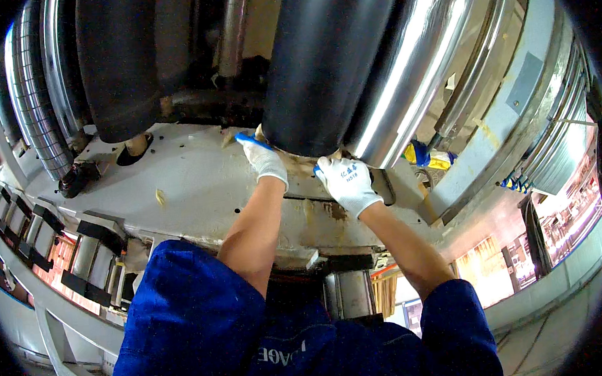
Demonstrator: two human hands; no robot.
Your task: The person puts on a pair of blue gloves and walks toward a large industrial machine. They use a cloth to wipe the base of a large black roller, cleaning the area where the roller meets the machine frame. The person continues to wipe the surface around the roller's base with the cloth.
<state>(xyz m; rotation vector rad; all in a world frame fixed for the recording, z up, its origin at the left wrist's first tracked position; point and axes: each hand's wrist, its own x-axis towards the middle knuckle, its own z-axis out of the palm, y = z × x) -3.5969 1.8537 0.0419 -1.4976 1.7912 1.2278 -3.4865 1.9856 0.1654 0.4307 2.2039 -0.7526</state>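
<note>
A large black roller [319, 68] stands before me, its lower end between my gloved hands. My left hand [264, 158], in a white glove with blue on the finger side, reaches to the left of that end. On the other side, my right hand [348, 181], in a matching glove that bears writing, touches near the roller's bottom edge. Part of the fingers of both hands is hidden, so their grip is unclear. Right beside the black roller runs a shiny metal roller [403, 78]. Below the hands spreads a pale painted machine frame [201, 168] with stains and holes.
Another dark roller [118, 70] and a roller with a grid pattern [37, 100] stand at the left. A curved pale frame beam [503, 108] bounds the right side. Blue and yellow wrapping [433, 158] surrounds a part near it. Roller brackets [90, 257] line the lower left.
</note>
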